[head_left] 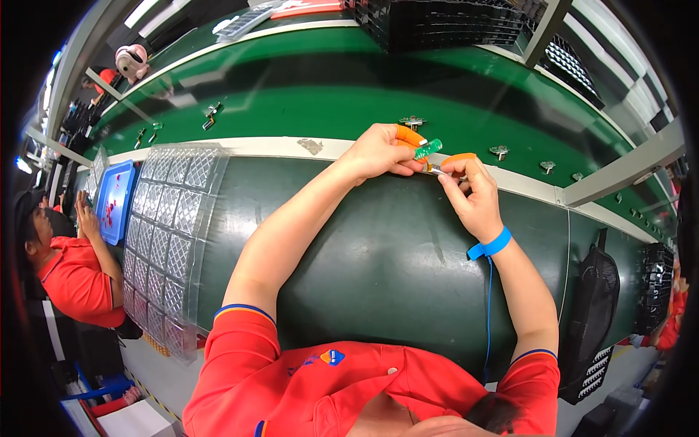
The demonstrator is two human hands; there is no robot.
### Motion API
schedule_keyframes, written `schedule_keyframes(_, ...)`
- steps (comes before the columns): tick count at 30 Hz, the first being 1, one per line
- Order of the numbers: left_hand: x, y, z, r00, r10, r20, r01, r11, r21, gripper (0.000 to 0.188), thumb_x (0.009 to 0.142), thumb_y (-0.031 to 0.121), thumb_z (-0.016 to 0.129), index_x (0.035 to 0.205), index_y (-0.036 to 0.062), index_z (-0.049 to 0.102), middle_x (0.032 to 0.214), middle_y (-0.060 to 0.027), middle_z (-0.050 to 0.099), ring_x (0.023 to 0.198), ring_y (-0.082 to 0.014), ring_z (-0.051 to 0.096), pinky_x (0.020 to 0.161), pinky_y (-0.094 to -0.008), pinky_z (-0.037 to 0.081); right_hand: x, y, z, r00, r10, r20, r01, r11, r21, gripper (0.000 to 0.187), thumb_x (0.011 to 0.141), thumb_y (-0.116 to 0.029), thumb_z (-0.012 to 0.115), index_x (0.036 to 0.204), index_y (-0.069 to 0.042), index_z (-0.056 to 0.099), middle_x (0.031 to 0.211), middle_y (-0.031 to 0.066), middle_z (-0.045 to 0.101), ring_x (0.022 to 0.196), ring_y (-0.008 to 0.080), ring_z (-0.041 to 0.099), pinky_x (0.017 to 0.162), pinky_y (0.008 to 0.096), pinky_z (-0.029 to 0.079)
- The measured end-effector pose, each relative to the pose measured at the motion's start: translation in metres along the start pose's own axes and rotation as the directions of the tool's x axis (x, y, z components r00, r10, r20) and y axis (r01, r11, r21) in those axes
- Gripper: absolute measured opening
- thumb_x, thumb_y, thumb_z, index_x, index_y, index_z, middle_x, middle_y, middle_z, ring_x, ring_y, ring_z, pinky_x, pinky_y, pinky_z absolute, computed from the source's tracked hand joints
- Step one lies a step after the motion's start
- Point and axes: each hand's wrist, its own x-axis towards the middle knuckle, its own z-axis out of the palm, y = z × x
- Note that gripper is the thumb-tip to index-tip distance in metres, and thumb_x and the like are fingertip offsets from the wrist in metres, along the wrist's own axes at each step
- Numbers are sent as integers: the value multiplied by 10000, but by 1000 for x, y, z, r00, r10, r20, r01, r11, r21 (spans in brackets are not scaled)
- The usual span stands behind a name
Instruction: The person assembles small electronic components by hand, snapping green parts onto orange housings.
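Observation:
My left hand (384,151) is closed in a pinch on a small green circuit board (428,149), which sticks out to the right of its fingers. An orange finger cot covers one of its fingertips. Close beside it, my right hand (475,195) pinches a small silvery part (435,170) just below the board. It also wears an orange cot. Whether the part is joined to the board is hidden by the fingers. Both hands are over the near white rail (328,149) of the green conveyor belt. A blue wrist strap (492,246) with a cord circles my right wrist.
Small board assemblies, one of them here (413,121), lie spaced along the green belt (291,95). A clear compartment tray (171,226) and a blue tray (116,200) stand left, near a co-worker (80,277). A black mesh bag (593,313) is right; black trays (437,25) stand behind.

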Motion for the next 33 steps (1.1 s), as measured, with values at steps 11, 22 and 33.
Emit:
schedule_keyframes(11, -7, 4, 12, 989, -53, 135, 32, 988, 154, 220, 848, 36, 542, 1049, -30, 603, 928, -122, 659, 789, -149, 666, 702, -243, 558, 5, -1, -2, 936, -353, -8, 333, 891, -309, 157, 741, 59, 658, 856, -24, 592, 870, 75, 590, 681, 174, 539, 533, 259, 432)
schedule_keyframes(22, -6, -3, 11, 978, 25, 208, -67, 978, 197, 248, 852, 176, 642, 1023, 6, 585, 890, -71, 645, 768, -103, 614, 652, -227, 527, 2, 2, -1, 957, -290, 13, 280, 911, -303, 165, 765, 29, 646, 911, -23, 588, 893, 66, 589, 702, 150, 546, 523, 241, 441)
schedule_keyframes(33, -2, -11, 15, 974, 141, 174, -198, 907, 372, 228, 814, 145, 698, 963, 20, 581, 767, -17, 609, 641, -60, 533, 545, -208, 459, -1, 11, -5, 983, 139, 117, -149, 985, 84, 140, 847, -83, 603, 951, -15, 538, 775, 18, 555, 634, 64, 501, 536, 199, 407)
